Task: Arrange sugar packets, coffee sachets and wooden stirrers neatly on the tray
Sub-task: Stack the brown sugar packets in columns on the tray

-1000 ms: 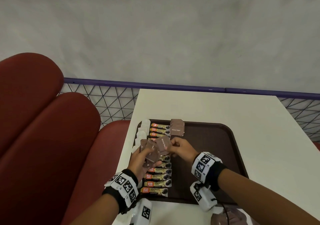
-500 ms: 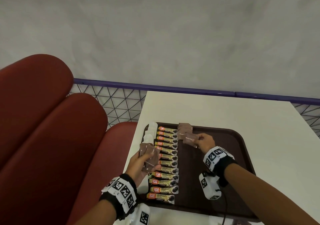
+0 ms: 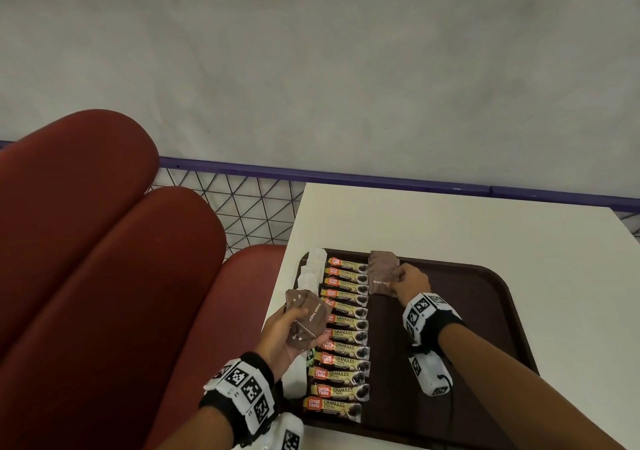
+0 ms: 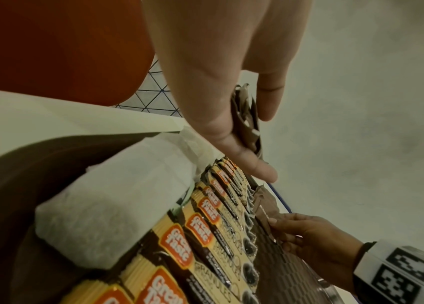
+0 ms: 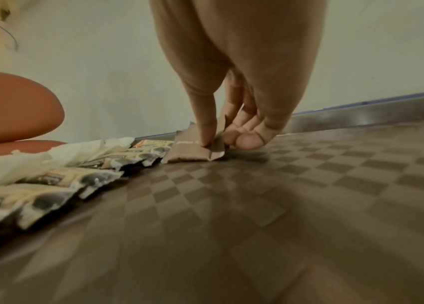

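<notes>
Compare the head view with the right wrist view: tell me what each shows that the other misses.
Only the head view shows the left hand holding a stack of brown sugar packets, the whole tray, and the white table.

Only the right wrist view shows the grip up close: the fingertips pressing the brown packet down onto the tray's checkered surface.

Both show the right hand on that packet, the row of coffee sachets, the white packets and the red seat.
</notes>
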